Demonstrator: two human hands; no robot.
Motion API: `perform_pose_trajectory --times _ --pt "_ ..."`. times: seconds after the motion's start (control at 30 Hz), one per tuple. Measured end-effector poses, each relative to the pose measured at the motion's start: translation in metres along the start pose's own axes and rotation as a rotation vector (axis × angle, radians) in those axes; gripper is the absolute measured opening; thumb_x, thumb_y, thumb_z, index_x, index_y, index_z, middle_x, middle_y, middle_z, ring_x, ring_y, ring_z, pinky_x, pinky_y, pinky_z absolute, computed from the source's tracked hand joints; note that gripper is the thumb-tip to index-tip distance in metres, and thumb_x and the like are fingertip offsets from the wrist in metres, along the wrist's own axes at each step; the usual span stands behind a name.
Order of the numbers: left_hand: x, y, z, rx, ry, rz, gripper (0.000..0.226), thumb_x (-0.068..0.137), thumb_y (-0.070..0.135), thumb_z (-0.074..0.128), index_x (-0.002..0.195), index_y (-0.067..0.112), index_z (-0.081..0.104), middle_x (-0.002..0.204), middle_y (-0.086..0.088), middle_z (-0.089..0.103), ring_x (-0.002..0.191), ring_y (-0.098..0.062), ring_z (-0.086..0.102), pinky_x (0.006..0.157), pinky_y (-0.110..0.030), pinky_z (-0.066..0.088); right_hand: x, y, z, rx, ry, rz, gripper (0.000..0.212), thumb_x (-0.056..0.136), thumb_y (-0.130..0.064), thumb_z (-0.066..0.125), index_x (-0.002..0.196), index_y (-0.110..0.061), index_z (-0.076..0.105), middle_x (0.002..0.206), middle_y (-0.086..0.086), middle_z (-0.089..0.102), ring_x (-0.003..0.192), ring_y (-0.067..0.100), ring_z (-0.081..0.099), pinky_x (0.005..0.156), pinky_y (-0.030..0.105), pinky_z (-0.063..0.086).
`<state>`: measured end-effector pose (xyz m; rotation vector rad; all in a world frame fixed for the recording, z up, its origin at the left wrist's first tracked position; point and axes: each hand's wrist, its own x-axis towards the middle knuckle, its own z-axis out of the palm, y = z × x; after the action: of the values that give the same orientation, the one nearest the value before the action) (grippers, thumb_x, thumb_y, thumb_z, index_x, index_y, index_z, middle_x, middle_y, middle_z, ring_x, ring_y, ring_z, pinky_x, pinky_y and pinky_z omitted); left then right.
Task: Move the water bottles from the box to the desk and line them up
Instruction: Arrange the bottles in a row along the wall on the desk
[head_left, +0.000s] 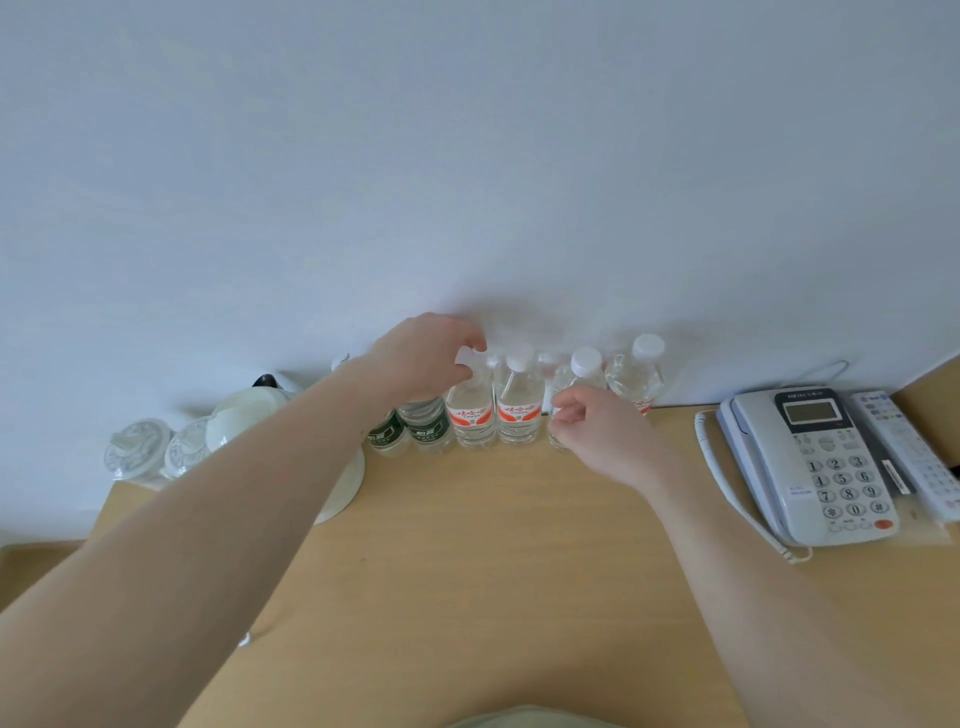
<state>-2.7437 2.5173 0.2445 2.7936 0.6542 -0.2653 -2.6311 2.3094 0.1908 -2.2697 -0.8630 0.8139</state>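
Both hands work at the row of water bottles that stands along the wall at the back of the desk (467, 545). The left hand (421, 358) comes from above and its curled fingers pinch the white cap of a red-label bottle (470, 410), which stands upright. The right hand (602, 436) is lower, and its fingers curl round the body of another bottle (563, 382), whose label is hidden behind the hand. Between these two stands a second red-label bottle (519, 405), touched by no hand. Left of the gripped one are two green-label bottles (423, 423), close together, and at the right end one more bottle (636, 371) stands against the wall. A white kettle (249, 410) and two lidded cups (137, 449) are at the left of the desk, partly behind the left arm. A telephone (815, 462) and a remote control (906, 447) lie at the right.
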Motion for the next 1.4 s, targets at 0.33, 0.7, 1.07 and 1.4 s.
perform_pose_trajectory --times 0.33,0.7,1.07,1.4 --pt "-0.020 -0.049 -0.002 0.107 -0.020 -0.079 0.038 0.095 0.021 0.060 0.132 0.025 0.061 0.128 0.001 0.063 0.116 -0.023 0.058 0.096 -0.036 0.047 0.005 -0.046 0.027 -0.020 -0.060 -0.099 0.032 0.099 -0.026 0.056 0.130 -0.024 0.059 0.115 -0.011 0.063 0.091 0.007 0.060 0.063 0.015 0.042" --pt "-0.019 -0.051 0.003 0.207 -0.006 -0.082 0.041 0.098 0.020 0.054 0.138 0.026 0.060 0.127 -0.006 0.063 0.118 -0.030 0.059 0.093 -0.036 0.050 0.012 -0.060 0.043 -0.053 -0.046 -0.105 0.032 0.098 -0.023 0.056 0.130 -0.023 0.059 0.115 -0.009 0.064 0.098 0.009 0.058 0.064 0.011 0.038" --pt "-0.008 -0.006 0.002 0.232 0.081 0.090 0.046 0.098 0.040 0.060 0.142 0.028 0.050 0.134 0.003 0.057 0.119 -0.025 0.058 0.083 -0.037 0.045 0.002 -0.040 0.029 -0.014 -0.009 -0.038 0.029 0.100 -0.026 0.055 0.129 -0.024 0.060 0.120 -0.007 0.066 0.106 0.010 0.059 0.080 0.025 0.047" --pt "0.008 0.007 0.006 0.202 -0.041 0.049 0.037 0.100 0.028 0.061 0.136 0.022 0.057 0.130 -0.005 0.059 0.116 -0.030 0.058 0.086 -0.036 0.046 0.005 -0.040 0.024 0.007 0.034 -0.068 0.033 0.099 -0.019 0.054 0.132 -0.021 0.056 0.121 -0.008 0.062 0.110 0.012 0.061 0.064 0.014 0.043"
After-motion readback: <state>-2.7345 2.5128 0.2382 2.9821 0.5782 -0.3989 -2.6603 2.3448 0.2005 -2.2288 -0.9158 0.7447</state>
